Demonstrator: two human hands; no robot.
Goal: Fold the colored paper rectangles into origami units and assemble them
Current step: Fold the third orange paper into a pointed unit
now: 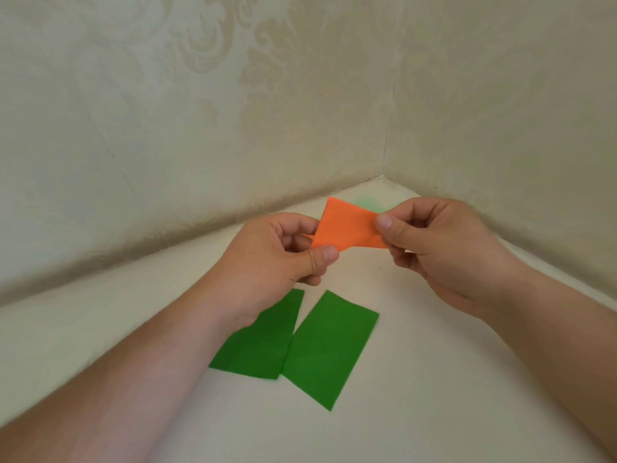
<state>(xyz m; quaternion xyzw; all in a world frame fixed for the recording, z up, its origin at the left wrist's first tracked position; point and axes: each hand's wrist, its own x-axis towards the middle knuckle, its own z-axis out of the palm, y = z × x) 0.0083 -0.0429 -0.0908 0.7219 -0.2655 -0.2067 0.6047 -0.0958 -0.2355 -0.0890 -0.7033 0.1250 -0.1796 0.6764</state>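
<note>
Left hand [283, 252] and right hand [430, 242] each pinch an end of the orange paper [347, 228], held taut above the desk [434, 396], likely to set a fold; two green sheets [320, 349] wait flat below them.

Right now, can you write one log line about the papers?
left hand: pinches orange paper | right hand: pinches it too | two green papers: flat on table, unfolded

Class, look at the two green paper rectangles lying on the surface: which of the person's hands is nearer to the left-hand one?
Left. The left hand is directly above the left green rectangle, its wrist overlapping it. The right hand is up and off to the right.
</note>
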